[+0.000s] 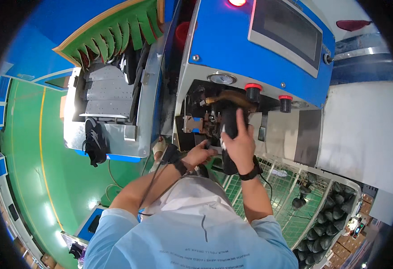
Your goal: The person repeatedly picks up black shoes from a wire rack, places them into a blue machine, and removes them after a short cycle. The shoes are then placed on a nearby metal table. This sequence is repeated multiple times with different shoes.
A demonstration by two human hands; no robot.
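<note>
A black shoe (pixel 229 122) with a white side mark points away from me, its far part at the opening of a blue machine (pixel 221 42). My right hand (pixel 241 144) grips it from the right side, index finger stretched along the top. Just left of the shoe, my left hand (pixel 198 155) is closed, fingers curled by a small dark part at the machine's lower edge. What those fingers hold, if anything, I cannot make out. Metal fittings (pixel 212 117) show inside the opening, partly hidden by the shoe. Each wrist wears a black band with a cable.
Left stands a conveyor (pixel 109 92) with green strip curtains (pixel 115 39); a black shoe (pixel 95 141) lies on its near edge. The machine carries a screen (pixel 286 36), a gauge (pixel 221 78) and red-black knobs (pixel 253 91). A wire rack (pixel 268 188) and several dark shoe lasts (pixel 324 224) are at right.
</note>
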